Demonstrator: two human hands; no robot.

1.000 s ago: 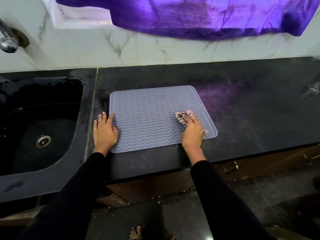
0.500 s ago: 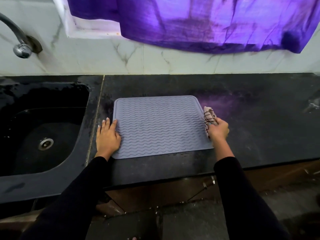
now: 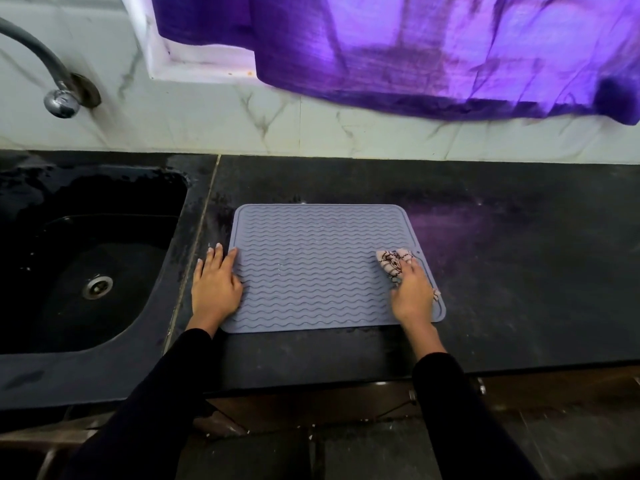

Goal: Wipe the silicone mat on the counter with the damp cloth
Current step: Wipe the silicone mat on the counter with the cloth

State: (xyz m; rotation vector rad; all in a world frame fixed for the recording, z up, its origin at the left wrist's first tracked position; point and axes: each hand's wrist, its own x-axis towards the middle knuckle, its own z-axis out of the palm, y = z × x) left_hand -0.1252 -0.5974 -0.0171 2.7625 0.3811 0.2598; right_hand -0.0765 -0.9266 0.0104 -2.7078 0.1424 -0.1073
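Head view, only one camera. Versus half a second ago: the right hand (image 3: 412, 292) has come back in off the mat's right edge and now sits on the mat's near right corner area, the cloth with it. A second ago it was about here too, so that's one stroke out and back. The left hand (image 3: 215, 285) hasn't shifted; same spot on the left edge. The mat hasn't slid on the worktop.

Count: one grey silicone mat (image 3: 322, 265) with wavy ridges, one pale patterned cloth (image 3: 393, 263), two hands, one sink (image 3: 79, 271) with one drain, one tap (image 3: 62, 98), one purple curtain (image 3: 415, 50) above the tiled wall.

Mat lies flat on the black worktop (image 3: 519, 271), just right of the sink, long side parallel to the front edge. Cloth is bunched up on the mat near its right edge, mostly poking out ahead of the right hand, a scrap showing at the hand's right side too.

Left hand: palm down, fingers straight and together, pointing away from the person, flat, with the thumb side on the mat's left edge and the rest on the worktop. Grip slack, holding nothing, just pressing.

Right hand: palm down over the cloth, fingers bent round it, grip holding the cloth against the mat. Both forearms in black sleeves, reaching in from the front edge.
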